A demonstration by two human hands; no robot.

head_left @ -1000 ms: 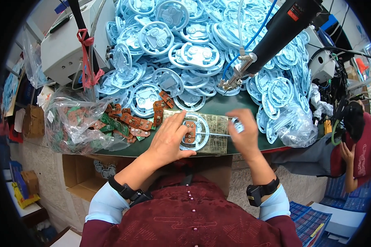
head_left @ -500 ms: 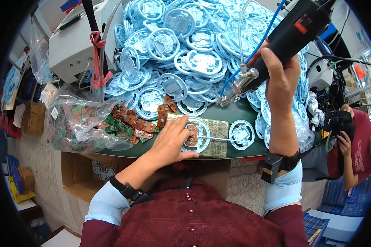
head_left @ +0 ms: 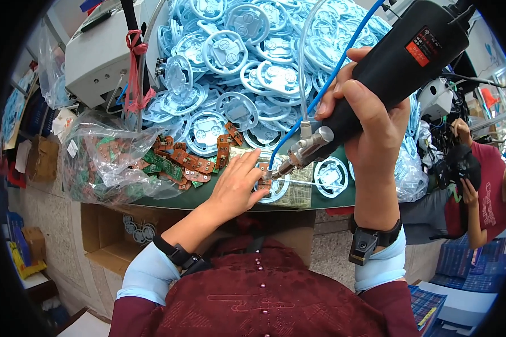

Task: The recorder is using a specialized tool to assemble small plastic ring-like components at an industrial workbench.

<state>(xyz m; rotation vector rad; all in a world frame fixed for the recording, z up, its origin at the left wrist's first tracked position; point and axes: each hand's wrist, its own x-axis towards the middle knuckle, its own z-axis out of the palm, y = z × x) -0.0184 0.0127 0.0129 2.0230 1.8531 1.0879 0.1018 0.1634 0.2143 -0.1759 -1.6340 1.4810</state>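
Observation:
My right hand (head_left: 376, 126) is wrapped round a black electric screwdriver (head_left: 402, 62), which slants down to the left. Its metal nose (head_left: 301, 151), fed by a clear tube and a blue tube, is at a small brown circuit board (head_left: 262, 183) inside a pale blue plastic wheel (head_left: 276, 195). Whether the tip touches a screw is hidden. My left hand (head_left: 234, 185) lies on the wheel's left side, fingers stretched and thumb apart along its near edge. Beneath the wheel is a flat, tape-covered block (head_left: 299, 196). Another pale blue wheel (head_left: 330, 178) lies just right of the block.
Heaped pale blue wheels (head_left: 247, 56) fill the back of the green table (head_left: 168, 205). Loose circuit boards (head_left: 188, 162) and a clear bag (head_left: 109, 163) of boards lie left. A grey machine (head_left: 104, 62) stands behind them. Below is a cardboard box (head_left: 104, 236); another person (head_left: 486, 185) is at right.
My right hand has brought the screwdriver down and left, from above the table to the circuit board in the wheel. My left hand stays almost in place on the wheel.

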